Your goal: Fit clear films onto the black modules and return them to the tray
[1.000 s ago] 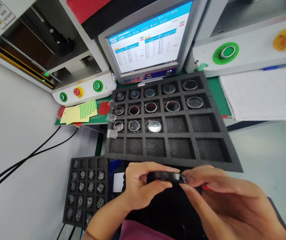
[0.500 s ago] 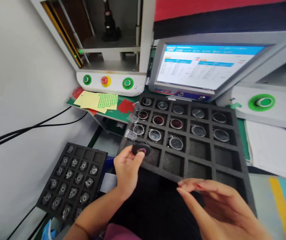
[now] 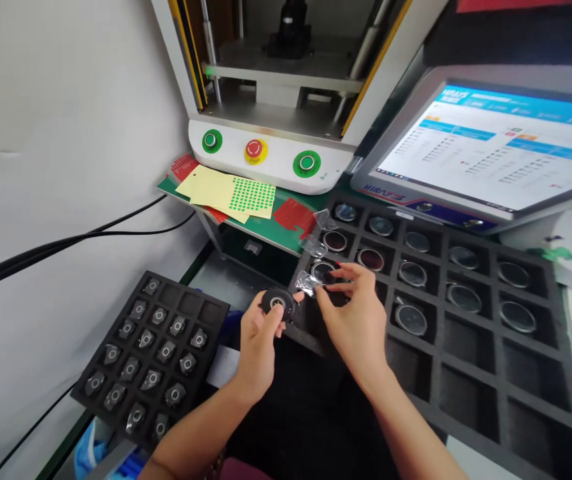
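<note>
Red and blue brand lettering "HIRAYS" on the lower bezel of the monitor [image 3: 486, 153], at about two o'clock in the view, seen skewed and only partly legible. Blue header bars and rows of small text on its screen, too fine to read. Green dot stickers on the yellow sheet [image 3: 231, 192] at eleven o'clock, unmarked. Nothing else legible.

Green bench top [image 3: 286, 235] carries a white press machine [image 3: 276, 143] with three buttons, a tilted monitor [image 3: 491, 157], yellow sticker sheets [image 3: 231, 193], red sheets [image 3: 293, 217]. Large black foam tray [image 3: 466, 333] overhangs its front edge. Small foam tray [image 3: 153, 357] sits lower left, near black cables [image 3: 66, 243].
</note>
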The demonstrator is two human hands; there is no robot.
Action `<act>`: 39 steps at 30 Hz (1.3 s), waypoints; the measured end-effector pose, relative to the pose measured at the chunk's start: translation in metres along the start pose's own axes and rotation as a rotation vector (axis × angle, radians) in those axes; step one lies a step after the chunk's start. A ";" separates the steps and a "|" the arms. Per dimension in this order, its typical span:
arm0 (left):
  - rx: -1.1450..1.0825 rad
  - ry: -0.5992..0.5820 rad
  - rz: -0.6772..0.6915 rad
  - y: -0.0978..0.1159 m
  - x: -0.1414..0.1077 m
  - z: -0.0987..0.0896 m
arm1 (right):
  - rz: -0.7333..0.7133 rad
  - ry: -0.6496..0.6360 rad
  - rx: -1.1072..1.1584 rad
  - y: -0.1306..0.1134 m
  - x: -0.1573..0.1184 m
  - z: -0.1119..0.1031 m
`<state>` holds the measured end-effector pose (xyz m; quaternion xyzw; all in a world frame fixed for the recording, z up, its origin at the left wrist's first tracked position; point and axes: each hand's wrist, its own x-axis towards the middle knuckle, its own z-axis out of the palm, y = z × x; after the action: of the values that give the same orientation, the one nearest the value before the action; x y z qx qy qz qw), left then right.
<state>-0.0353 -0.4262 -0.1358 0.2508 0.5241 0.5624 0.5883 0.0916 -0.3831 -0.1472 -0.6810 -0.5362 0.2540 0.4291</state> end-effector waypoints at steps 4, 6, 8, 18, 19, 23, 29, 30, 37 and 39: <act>-0.005 -0.080 -0.026 0.000 0.001 -0.001 | -0.026 0.072 0.106 -0.002 -0.002 -0.001; -0.056 -0.110 -0.061 0.003 -0.002 0.002 | -0.053 0.122 0.198 -0.007 -0.005 -0.010; -0.093 -0.155 -0.101 0.005 -0.007 0.006 | -0.072 0.160 0.293 -0.014 -0.011 -0.026; 0.048 -0.441 -0.173 -0.006 -0.032 0.032 | 0.143 -0.023 0.716 -0.008 -0.061 -0.099; 0.068 -0.453 -0.144 -0.007 -0.035 0.035 | 0.132 -0.005 0.709 -0.007 -0.063 -0.100; 0.140 -0.528 -0.065 -0.013 -0.046 0.045 | 0.127 0.039 0.680 -0.004 -0.069 -0.102; 0.198 -0.570 -0.024 -0.013 -0.053 0.057 | 0.176 0.003 0.716 0.003 -0.073 -0.111; 0.208 -0.563 -0.025 -0.013 -0.054 0.059 | 0.177 0.003 0.724 0.004 -0.073 -0.112; 0.242 -0.535 -0.038 -0.017 -0.057 0.068 | 0.160 0.073 0.670 0.011 -0.071 -0.114; 0.283 -0.548 -0.021 -0.017 -0.060 0.070 | 0.169 0.118 0.613 0.015 -0.070 -0.113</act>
<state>0.0455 -0.4648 -0.1080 0.4672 0.4215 0.3893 0.6727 0.1699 -0.4852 -0.1112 -0.5755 -0.3507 0.3987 0.6220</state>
